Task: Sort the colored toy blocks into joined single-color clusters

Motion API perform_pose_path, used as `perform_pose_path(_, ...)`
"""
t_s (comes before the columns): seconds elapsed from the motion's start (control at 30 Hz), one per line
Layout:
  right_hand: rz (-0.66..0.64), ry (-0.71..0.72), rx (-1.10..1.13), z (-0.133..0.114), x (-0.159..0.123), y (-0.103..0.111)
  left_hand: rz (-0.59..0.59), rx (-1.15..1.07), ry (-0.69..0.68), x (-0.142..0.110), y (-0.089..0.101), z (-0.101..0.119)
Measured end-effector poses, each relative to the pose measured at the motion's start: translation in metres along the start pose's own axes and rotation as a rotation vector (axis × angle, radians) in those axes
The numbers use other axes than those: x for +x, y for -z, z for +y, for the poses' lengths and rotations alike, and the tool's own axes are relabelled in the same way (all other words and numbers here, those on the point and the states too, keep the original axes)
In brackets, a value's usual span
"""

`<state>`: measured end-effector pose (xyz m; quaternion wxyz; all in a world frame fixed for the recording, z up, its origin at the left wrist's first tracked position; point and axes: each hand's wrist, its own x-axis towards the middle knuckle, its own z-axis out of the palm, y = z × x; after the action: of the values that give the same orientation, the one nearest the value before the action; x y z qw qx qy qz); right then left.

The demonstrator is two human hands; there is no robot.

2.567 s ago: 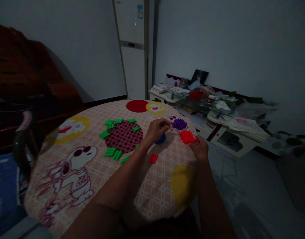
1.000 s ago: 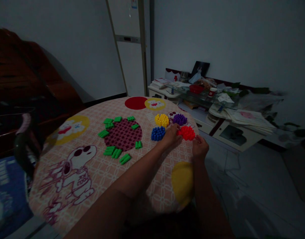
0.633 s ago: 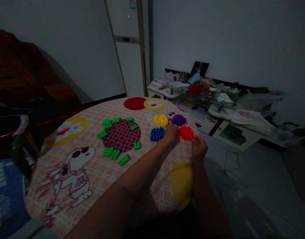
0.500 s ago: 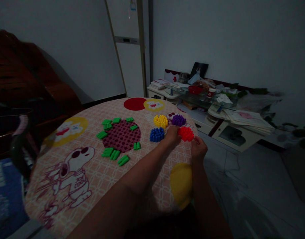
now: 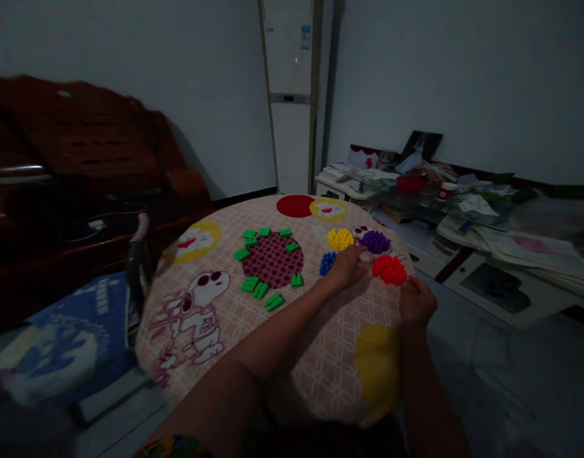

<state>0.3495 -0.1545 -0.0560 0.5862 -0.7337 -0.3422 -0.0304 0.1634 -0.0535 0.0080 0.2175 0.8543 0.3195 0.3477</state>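
Red pieces lie between left hand and right hand, either grip impossible to tell, shirt lettering blurred.

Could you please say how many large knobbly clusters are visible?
4: yellow cluster back left, purple cluster back right, blue cluster front left, partly hidden by the left hand, red cluster front right.

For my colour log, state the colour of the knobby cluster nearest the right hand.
Bright red; the knobby cluster by the right hand shows in the head view.
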Motion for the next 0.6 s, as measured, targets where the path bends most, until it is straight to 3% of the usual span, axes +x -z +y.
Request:
perform_pose_path(0.13, 0.099, 0.070, 0.000, -0.014, -0.009, 0.007, 0.096, 0.047, 0.052, -0.020, 0.047, -0.026)
perform_pose_path(0.2, 0.074, 0.123, 0.025, -0.023, -0.017, 0.009, 0.143, 0.090, 0.139, -0.029, 0.071, -0.045)
perform_pose_path(0.27, -0.087, 0.123, 0.072, -0.031, -0.026, 0.008, 0.194, 0.184, 0.236, -0.038, 0.095, -0.066)
perform_pose_path(0.4, -0.571, 0.073, 0.103, -0.043, -0.044, -0.006, 0.333, 0.363, 0.459, -0.058, 0.146, -0.111)
perform_pose_path(0.47, -0.618, 0.121, 0.036, -0.044, -0.051, -0.016, 0.380, 0.416, 0.583, -0.067, 0.169, -0.134)
perform_pose_path(0.6, -0.539, 0.227, -0.069, -0.042, -0.058, -0.029, 0.385, 0.509, 0.778, -0.079, 0.201, -0.176)
